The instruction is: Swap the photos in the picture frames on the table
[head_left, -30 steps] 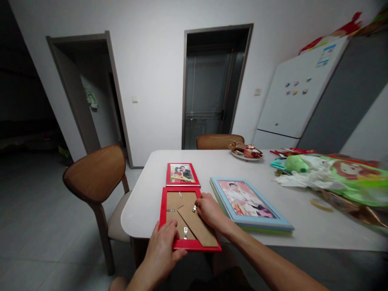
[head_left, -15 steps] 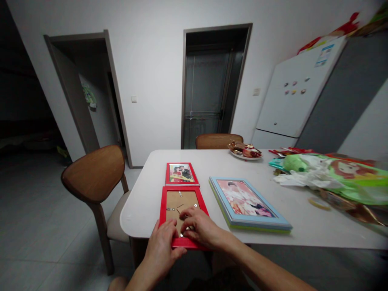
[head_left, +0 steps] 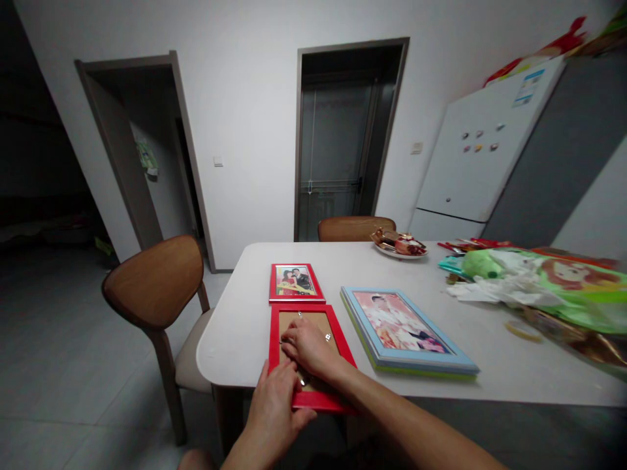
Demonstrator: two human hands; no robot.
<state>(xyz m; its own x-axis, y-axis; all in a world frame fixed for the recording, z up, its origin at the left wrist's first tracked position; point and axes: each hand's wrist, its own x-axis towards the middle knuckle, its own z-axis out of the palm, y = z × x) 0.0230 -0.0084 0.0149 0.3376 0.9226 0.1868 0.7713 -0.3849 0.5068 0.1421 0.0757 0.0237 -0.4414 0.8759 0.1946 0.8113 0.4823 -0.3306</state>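
A red picture frame (head_left: 337, 326) lies face down at the table's near edge, its brown backing board (head_left: 321, 321) showing with small metal clips around it. My left hand (head_left: 279, 398) holds the frame's lower left corner, thumb along the near edge. My right hand (head_left: 307, 344) reaches over the backing, fingers bent and closed at the left-side metal clip (head_left: 281, 341), which they mostly cover. Just beyond lies a second red picture frame (head_left: 296, 281), face up with a photo of two people. To the right is a stack topped by a light blue picture frame (head_left: 406, 326).
A plate (head_left: 399, 253) with wrapped items stands at the table's far side. Green plastic packaging (head_left: 578, 290), crumpled white tissue (head_left: 509, 287) and a roll of tape (head_left: 523, 331) lie on the right. Wooden chairs (head_left: 157, 281) stand at the left and far sides.
My right hand has moved from the lower right of the backing up and left to the left-side clip. The near red frame has shifted slightly right and turned a little.
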